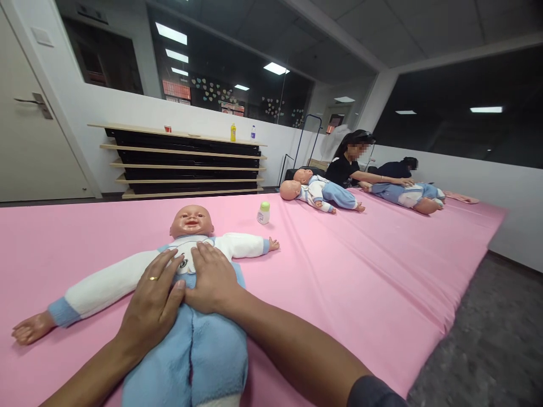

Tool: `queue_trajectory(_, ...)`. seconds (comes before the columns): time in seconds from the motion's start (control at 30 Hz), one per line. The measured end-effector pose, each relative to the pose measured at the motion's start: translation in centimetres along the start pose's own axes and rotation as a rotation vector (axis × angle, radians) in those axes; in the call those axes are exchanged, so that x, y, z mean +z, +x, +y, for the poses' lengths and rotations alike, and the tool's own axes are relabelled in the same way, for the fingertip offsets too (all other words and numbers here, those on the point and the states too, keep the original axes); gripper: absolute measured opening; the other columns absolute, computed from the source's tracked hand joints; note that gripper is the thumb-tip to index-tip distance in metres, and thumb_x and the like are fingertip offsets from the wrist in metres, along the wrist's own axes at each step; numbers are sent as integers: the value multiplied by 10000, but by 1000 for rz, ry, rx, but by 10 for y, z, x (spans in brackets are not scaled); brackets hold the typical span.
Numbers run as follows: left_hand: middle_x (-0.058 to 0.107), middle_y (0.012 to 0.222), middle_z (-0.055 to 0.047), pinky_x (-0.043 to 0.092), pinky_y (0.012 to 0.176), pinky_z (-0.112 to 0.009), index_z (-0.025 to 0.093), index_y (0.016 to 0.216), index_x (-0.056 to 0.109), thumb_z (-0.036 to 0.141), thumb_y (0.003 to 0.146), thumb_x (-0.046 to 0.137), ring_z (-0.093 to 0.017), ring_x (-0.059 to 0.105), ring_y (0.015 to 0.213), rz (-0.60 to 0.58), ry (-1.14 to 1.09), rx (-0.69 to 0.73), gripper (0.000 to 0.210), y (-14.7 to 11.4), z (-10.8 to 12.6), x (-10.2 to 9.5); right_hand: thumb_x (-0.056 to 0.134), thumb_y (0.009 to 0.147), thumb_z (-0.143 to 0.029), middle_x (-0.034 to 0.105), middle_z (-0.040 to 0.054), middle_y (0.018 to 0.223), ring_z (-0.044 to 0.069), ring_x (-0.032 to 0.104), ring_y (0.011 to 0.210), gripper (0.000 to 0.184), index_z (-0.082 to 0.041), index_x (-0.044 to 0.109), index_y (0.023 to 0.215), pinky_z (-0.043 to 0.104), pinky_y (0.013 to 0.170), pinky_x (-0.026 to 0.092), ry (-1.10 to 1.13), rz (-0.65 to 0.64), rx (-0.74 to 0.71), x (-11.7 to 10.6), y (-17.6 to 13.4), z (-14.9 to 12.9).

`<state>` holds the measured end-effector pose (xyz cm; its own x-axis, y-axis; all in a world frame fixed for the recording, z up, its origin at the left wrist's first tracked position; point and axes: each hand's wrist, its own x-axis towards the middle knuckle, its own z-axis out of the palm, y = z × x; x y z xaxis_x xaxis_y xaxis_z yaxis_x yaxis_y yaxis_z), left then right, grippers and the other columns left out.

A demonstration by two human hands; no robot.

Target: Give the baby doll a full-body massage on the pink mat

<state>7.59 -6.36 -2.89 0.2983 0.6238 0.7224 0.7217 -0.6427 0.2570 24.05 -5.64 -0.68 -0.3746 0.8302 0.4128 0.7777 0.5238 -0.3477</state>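
A baby doll point(186, 339) in a white top and blue trousers lies on its back on the pink-covered table point(339, 294), its head toward the far edge and its arms spread wide. Both my palms rest on its torso, side by side. My left hand point(155, 294), with a ring on one finger, lies flat on the doll's left-of-view side. My right hand point(212, 277) is flat on the chest and belly, fingers pointing toward the head. A small white bottle with a green cap point(263, 213) stands upright beyond the doll's outstretched arm.
More dolls point(324, 191) lie farther along the table at the right. A person in black point(345, 161) reaches to another doll point(403, 195), with a second person point(396, 167) behind. Stacked boards point(186, 152) carrying bottles stand by the wall.
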Motion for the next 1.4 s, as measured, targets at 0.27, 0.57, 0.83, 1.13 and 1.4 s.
queue_trajectory(0.27, 510, 1425, -41, 339, 1146, -516, 293, 1369, 484, 340, 931, 431, -275, 429, 1351, -105, -4, 110, 444, 3, -5, 2, 555, 811, -463, 254, 276, 1528, 372, 235, 1436, 911, 30, 205, 1492, 550, 1173, 214, -50, 0, 203, 3, -5, -6)
queue_trajectory(0.57, 363, 1547, -40, 208, 1199, -529, 239, 1462, 387, 388, 1001, 240, -242, 285, 1445, -242, -147, -135, 506, 1, -38, 21, 446, 899, -341, 644, 148, 1045, 259, 585, 1018, 312, -111, 619, 1020, 407, 965, 462, -142, 201, -215, 2, -6, -8)
queue_trajectory(0.83, 312, 1560, -125, 221, 1205, -522, 151, 1492, 308, 381, 1008, 233, -245, 262, 1453, -29, -108, -283, 541, -8, -24, 24, 475, 906, -299, 643, 98, 1186, 211, 567, 1153, 322, -141, 606, 1154, 349, 1071, 411, 65, 101, -346, -3, -1, -6)
queue_trajectory(1.13, 413, 1501, -90, 295, 1178, -517, 226, 1466, 358, 331, 974, 370, -251, 335, 1416, 7, -34, -95, 503, -3, -3, 4, 535, 853, -458, 380, 187, 1494, 294, 326, 1407, 701, -57, 416, 1415, 459, 1190, 238, 32, 98, 20, 0, -3, -6)
queue_trajectory(1.4, 480, 1468, -21, 244, 1192, -531, 270, 1405, 469, 371, 983, 344, -227, 360, 1404, -248, -181, -15, 451, 4, -23, 13, 541, 818, -336, 515, 185, 1366, 286, 441, 1296, 581, -45, 495, 1319, 431, 1149, 300, -82, 200, -105, -1, -8, -9)
